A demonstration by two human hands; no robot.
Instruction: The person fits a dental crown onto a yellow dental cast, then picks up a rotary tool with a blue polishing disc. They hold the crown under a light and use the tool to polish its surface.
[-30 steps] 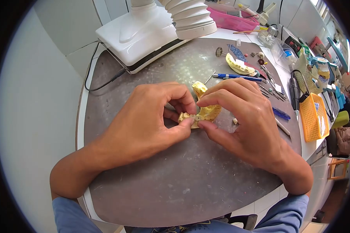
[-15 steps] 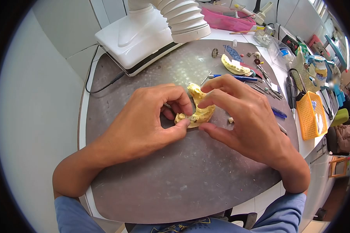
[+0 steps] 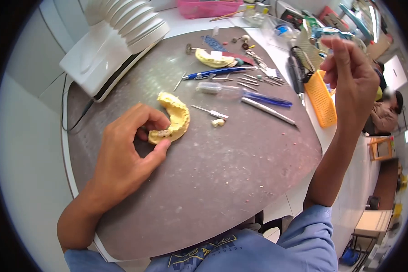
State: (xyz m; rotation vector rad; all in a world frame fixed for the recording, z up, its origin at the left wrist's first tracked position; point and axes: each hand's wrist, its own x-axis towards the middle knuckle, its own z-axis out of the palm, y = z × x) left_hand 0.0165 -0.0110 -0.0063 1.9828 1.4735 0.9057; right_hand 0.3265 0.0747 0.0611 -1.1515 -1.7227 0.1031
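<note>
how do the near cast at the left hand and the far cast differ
The near cast is deeper yellow; the far cast is paler. The near cast looks deeply curved, the far cast shallower. The left hand touches the near cast; no hand touches the far cast. Both are arched.

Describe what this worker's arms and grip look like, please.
The forearms are a person's, bare. The left grip and right grip are human hands, with no gloves, rings or watch showing. Above them are short blue sleeves, and the blue shirt has yellow and dark lettering. No cables show on either arm.
</note>
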